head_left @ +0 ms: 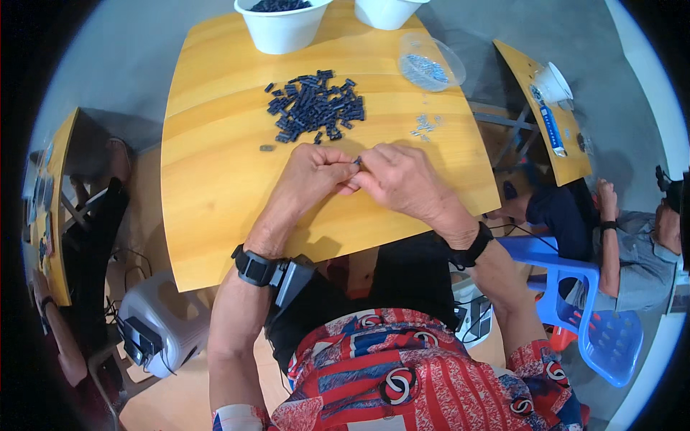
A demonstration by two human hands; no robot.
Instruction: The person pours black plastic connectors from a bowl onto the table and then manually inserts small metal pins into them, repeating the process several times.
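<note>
Yellow wooden bench below, my left hand and right hand meet, fingertips pinched on a small dark piece on the near side of the black pile; light, level pressure should serve it best.

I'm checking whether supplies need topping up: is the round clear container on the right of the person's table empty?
No, the clear container isn't empty: small silvery pieces show inside, covering much of its bottom.
</note>
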